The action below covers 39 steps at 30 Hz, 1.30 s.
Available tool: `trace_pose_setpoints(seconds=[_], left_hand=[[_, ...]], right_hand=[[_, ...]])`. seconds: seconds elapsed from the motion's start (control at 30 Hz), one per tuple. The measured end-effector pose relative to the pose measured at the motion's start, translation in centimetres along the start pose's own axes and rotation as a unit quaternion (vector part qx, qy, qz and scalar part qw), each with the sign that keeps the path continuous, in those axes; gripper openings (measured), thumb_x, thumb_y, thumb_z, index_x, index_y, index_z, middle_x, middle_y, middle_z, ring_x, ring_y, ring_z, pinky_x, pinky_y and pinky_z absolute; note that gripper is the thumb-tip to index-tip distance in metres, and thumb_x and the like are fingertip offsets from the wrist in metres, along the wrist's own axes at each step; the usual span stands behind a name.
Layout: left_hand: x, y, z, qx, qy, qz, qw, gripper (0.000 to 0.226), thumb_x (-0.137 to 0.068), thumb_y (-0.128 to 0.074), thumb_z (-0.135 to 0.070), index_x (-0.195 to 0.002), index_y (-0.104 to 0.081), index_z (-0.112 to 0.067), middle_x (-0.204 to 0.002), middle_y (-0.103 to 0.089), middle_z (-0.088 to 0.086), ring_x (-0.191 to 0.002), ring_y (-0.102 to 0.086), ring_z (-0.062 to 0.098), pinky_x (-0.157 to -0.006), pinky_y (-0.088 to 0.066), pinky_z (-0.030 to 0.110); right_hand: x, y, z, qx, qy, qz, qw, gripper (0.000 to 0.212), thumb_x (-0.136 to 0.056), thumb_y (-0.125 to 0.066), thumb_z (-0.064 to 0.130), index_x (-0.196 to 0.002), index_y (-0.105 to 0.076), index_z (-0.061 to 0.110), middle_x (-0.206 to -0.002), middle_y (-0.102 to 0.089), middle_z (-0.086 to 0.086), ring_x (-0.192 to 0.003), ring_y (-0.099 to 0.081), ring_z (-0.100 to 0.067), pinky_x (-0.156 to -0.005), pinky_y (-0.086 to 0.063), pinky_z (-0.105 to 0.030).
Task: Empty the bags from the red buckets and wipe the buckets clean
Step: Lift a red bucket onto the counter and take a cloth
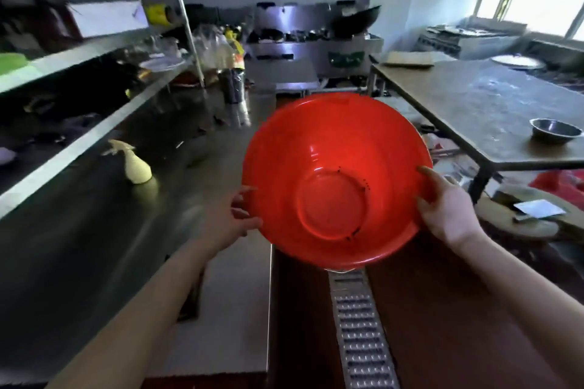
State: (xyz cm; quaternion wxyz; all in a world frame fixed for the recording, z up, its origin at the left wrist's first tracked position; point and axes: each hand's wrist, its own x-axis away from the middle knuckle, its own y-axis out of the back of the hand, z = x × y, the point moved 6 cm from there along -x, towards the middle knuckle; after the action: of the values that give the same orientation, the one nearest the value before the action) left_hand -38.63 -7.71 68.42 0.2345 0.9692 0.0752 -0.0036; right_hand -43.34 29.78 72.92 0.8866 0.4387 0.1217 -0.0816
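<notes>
Gripping rim of tilted red bucket (316,164) with right hand (448,210); left hand (229,223) spread loose, just beside opposite rim.

my bucket (335,180): shiny smooth red plastic | my counter (94,230): shiny metal | table (474,104): dull, dusty | bowl (555,130): shiny metal
</notes>
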Motion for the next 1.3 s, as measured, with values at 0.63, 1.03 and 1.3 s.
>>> trace_pose_setpoints(seconds=[0.63, 1.03, 1.3], left_hand=[[-3.7, 17.4, 8.1, 0.039, 0.18, -0.395, 0.9, 0.05, -0.075, -0.081, -0.003, -0.116, -0.063, -0.025, -0.104, -0.067, 0.006, -0.077, -0.065, 0.012, -0.052, -0.052, 0.024], [-1.5, 16.8, 8.1, 0.081, 0.273, -0.602, 0.746, 0.028, -0.085, -0.072, -0.009, -0.107, -0.069, -0.026, -0.109, -0.067, 0.004, -0.082, -0.063, 0.012, -0.063, -0.05, 0.025], [-0.8, 16.2, 7.6, 0.028, 0.267, -0.64, 0.72, 0.035, -0.086, -0.073, -0.02, -0.117, -0.059, -0.029, -0.112, -0.063, -0.008, -0.09, -0.067, 0.01, -0.062, -0.053, 0.02]], right_hand=[[-27.0, -29.9, 26.0, -0.082, 0.31, 0.301, 0.898, 0.052, -0.089, -0.062, 0.015, -0.139, -0.05, 0.019, -0.13, -0.062, -0.012, -0.118, -0.059, -0.03, -0.099, -0.043, -0.032], [-28.0, -41.6, 37.1, -0.131, 0.391, 0.443, 0.796, 0.045, -0.101, -0.048, 0.027, -0.145, -0.042, 0.02, -0.139, -0.053, -0.012, -0.124, -0.054, -0.031, -0.1, -0.046, -0.04], [-25.1, -39.9, 41.0, -0.088, 0.553, 0.272, 0.782, 0.04, -0.098, -0.05, 0.026, -0.137, -0.05, 0.018, -0.143, -0.046, -0.009, -0.13, -0.043, -0.033, -0.106, -0.038, -0.049]])
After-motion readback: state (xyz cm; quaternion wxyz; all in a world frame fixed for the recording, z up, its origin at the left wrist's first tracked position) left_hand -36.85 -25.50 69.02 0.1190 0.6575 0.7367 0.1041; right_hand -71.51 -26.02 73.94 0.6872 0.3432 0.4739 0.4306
